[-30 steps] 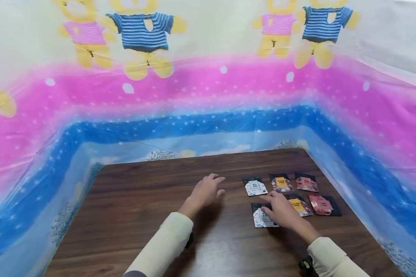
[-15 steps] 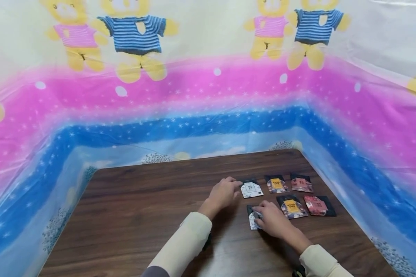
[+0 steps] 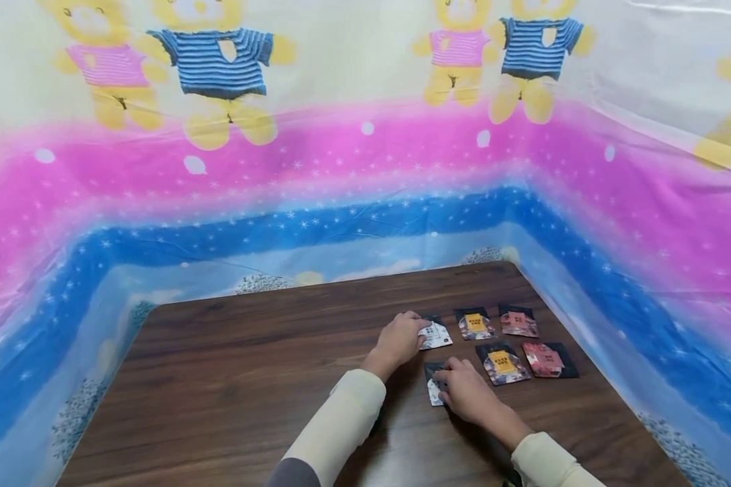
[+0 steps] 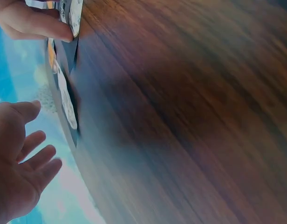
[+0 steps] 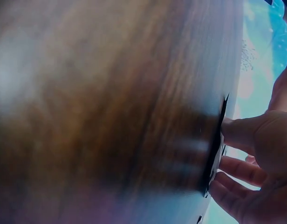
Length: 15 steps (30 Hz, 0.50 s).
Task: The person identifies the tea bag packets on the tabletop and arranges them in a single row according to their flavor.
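Brown wood-grain bench [image 3: 231, 379] stretches wide at left, its right edge near the front red packet [image 3: 541, 358]. Loosely spread, a person's left hand [image 3: 400, 339] is at the left side of the rear white packet [image 3: 438, 335]; fingers of the right hand [image 3: 470, 391] rest on the front white packet [image 3: 433, 393], whether pinching cannot be told. Both white packets point dark ends toward the far edge. One second earlier, the left hand hung well apart from them.

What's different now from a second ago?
The left hand, open, moved rightward, over the far white packet. The right hand drew slightly nearer the person and now grips the near white packet. The yellow packets and red packets stayed put.
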{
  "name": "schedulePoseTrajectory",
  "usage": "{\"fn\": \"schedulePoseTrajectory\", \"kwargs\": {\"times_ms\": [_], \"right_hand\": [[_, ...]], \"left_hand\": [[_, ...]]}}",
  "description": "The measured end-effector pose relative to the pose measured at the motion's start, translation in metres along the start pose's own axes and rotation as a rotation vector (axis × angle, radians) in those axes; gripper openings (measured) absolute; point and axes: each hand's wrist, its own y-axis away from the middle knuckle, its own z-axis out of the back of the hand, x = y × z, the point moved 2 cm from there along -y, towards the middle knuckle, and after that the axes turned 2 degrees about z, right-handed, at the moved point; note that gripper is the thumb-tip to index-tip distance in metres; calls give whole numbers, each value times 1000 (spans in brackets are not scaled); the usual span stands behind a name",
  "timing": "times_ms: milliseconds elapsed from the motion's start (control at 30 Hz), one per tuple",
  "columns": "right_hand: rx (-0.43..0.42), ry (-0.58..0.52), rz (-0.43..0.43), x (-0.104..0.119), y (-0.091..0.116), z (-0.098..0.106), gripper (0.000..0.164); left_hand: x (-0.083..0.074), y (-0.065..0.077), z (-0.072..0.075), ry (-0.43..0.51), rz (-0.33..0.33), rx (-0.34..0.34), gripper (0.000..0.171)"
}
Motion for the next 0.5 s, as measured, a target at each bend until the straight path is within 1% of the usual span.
{"fn": "schedulePoseTrajectory", "kwargs": {"times_ms": [133, 300, 400, 500], "right_hand": [[-3, 13, 4, 0, -2, 0, 31], [-5, 20, 13, -1, -2, 0, 30], [-6, 20, 16, -1, -1, -1, 29], [0, 13, 31, -1, 1, -3, 29]], "left_hand": [[-6, -7, -1, 19, 12, 26, 36], [-15, -17, -4, -6, 20, 44, 36], [-19, -23, -10, -22, 30, 39, 35], [-21, -26, -23, -55, 58, 64, 30]]}}
